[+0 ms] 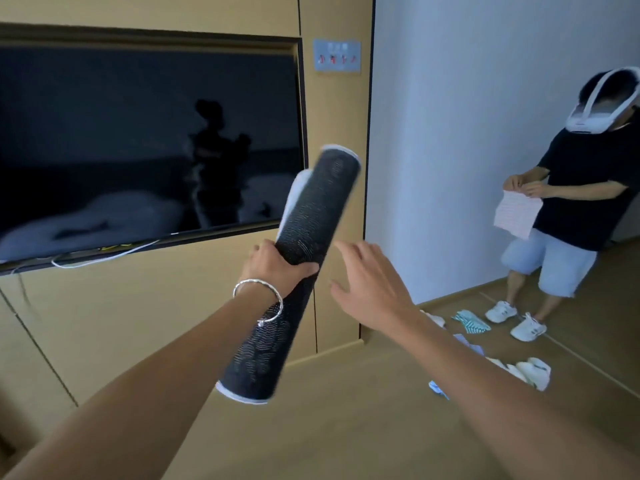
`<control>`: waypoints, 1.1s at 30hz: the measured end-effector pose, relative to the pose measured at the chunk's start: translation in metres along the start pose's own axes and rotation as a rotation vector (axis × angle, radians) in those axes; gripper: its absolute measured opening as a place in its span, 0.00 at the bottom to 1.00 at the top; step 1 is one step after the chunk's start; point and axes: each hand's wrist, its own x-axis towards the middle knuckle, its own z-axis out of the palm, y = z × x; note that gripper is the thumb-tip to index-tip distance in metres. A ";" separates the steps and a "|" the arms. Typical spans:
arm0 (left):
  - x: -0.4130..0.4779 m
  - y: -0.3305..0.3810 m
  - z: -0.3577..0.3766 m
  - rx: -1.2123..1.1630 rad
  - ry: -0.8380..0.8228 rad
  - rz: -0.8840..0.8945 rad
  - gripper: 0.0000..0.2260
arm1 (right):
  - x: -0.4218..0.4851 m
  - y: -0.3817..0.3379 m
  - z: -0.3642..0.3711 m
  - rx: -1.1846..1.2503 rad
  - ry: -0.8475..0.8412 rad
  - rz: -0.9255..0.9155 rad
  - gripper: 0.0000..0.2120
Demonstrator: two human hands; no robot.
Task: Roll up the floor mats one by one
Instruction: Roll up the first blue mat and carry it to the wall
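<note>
Wooden floor (346, 427), wall-mounted TV (145, 143), scattered cloths (471, 323).

The dark, white-edged floor mat (304, 258) is rolled into a tight tube, held tilted in mid-air.

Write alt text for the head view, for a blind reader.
The left hand grips a rolled dark floor mat, tilted in the air; the open right hand is close beside it. Behind, a wall TV and another person holding pale cloth.
</note>
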 end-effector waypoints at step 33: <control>0.263 -0.101 0.064 0.709 0.059 0.843 0.60 | 0.228 0.078 0.136 -0.352 -0.381 0.061 0.39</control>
